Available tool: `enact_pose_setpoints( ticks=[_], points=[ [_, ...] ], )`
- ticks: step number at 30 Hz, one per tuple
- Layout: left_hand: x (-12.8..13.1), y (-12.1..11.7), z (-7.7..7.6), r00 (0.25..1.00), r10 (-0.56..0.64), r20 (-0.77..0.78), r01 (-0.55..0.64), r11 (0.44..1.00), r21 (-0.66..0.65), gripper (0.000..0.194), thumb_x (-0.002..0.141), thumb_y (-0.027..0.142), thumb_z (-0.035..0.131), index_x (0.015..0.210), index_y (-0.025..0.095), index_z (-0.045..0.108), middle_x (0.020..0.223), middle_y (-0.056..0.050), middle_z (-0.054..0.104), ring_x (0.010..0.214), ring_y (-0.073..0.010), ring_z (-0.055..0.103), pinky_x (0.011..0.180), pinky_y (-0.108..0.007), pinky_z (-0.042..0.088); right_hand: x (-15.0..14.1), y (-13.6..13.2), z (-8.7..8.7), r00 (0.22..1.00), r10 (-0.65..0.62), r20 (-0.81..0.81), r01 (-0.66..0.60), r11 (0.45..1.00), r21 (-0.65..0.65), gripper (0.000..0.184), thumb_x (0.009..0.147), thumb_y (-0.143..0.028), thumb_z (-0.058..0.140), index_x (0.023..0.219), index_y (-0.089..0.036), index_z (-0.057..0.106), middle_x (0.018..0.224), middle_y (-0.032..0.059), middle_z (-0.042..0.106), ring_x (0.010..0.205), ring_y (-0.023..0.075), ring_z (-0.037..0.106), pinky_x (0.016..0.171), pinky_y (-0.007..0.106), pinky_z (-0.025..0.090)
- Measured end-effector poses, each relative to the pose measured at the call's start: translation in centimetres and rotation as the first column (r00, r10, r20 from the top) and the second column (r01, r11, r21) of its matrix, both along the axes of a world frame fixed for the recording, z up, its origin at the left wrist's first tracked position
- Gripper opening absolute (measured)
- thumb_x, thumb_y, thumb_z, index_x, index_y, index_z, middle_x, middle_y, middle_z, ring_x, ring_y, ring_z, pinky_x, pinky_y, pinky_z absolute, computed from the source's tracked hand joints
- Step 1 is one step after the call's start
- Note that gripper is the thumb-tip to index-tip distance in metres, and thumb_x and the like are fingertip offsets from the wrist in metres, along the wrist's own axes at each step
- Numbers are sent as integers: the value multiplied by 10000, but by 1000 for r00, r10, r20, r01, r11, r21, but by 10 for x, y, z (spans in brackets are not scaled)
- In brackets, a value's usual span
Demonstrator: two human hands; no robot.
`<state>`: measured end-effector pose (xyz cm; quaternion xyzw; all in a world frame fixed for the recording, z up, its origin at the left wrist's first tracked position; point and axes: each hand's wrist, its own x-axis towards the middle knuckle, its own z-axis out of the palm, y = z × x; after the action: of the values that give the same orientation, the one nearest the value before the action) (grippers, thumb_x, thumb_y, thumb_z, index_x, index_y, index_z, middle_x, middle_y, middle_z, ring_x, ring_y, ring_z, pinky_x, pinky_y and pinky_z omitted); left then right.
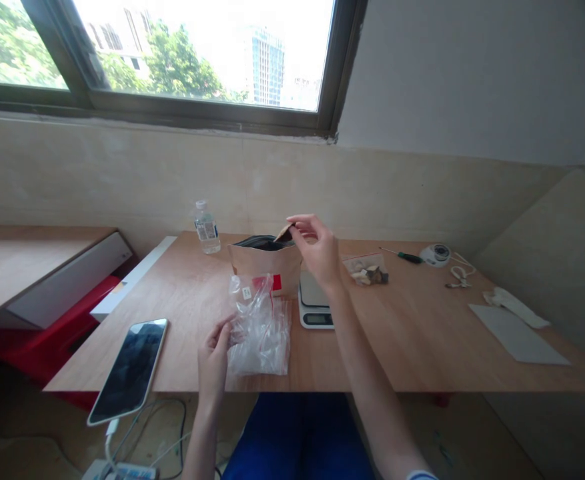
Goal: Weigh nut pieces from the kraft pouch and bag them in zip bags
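Chip-like brown piece (284, 233) is slanting down-left from the pinching fingers of the right hand (319, 251), the nearer one, at the open kraft pouch (262, 264); left hand (214, 353) is gripping clear plastic bag (261, 343).

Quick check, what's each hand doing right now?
Left hand: closed, pinching the edge of a clear plastic bag.
Right hand: closed on a thin brown piece, above the open kraft pouch.
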<state>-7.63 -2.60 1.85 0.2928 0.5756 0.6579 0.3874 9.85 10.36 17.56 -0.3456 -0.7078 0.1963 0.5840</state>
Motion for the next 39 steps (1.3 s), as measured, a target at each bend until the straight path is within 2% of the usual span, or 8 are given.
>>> enact_pose_setpoints(
  ticks=[7,15,19,21,27,31,35,39],
  points=[
    [1,-2,1,999,-39,7,39,999,2,474,710,477,655,1037,135,666,979,-81,708,837,-186,650,706,-267,518,-20,15,-24,956,-55,289,7,987,163,245,893,-172,456,991,-239,671,978,16,704,965,184,600,902,335,420],
    [6,-1,2,998,-68,-11,68,998,5,453,737,469,635,1049,142,660,985,-75,706,865,-187,640,733,-265,499,-11,-17,-35,965,-184,185,141,964,225,263,919,-215,404,1060,-232,625,1135,59,614,1111,186,523,996,366,353],
    [15,-3,6,994,-103,-25,104,994,18,421,770,445,615,1081,164,652,989,-55,706,887,-174,624,766,-252,474,-21,-55,-58,972,-236,-4,236,972,-15,235,900,-312,450,1063,-197,574,1044,78,604,1011,195,550,912,362,418],
    [21,-3,9,992,-124,-12,125,991,39,405,771,437,618,1077,175,655,1000,-46,703,910,-171,615,788,-246,463,-25,-67,-74,972,-229,-48,213,952,-219,395,823,-401,564,1142,-172,522,1124,110,581,1012,216,552,871,364,442],
    [24,-5,21,952,-298,-66,299,954,20,440,756,433,631,1100,159,655,828,-38,701,671,-129,562,640,-229,443,-5,-54,-105,919,-11,-393,-264,724,-637,303,721,-454,631,816,-166,618,821,54,681,768,194,623,692,290,476],
    [18,-10,27,901,-428,-75,422,903,-79,492,744,455,631,1145,169,632,961,-79,708,796,-179,604,728,-279,467,12,-48,-114,881,-64,-469,-329,630,-704,365,672,-488,681,840,-172,609,703,27,672,584,168,590,547,264,450],
    [29,-9,25,925,-374,-69,365,925,-108,521,712,515,632,1116,186,625,1055,-85,676,934,-221,617,753,-298,489,2,-61,-126,948,-82,-309,-136,772,-621,387,788,-552,551,868,-176,596,639,23,644,554,170,580,527,262,437],
    [49,-3,18,965,-263,-17,260,961,-99,586,684,548,645,1102,145,569,726,-13,634,474,-91,501,431,-208,393,-13,-78,-136,979,-112,-170,15,871,-491,347,876,-481,465,888,-166,611,728,43,659,629,163,604,578,244,444]
  ],
)
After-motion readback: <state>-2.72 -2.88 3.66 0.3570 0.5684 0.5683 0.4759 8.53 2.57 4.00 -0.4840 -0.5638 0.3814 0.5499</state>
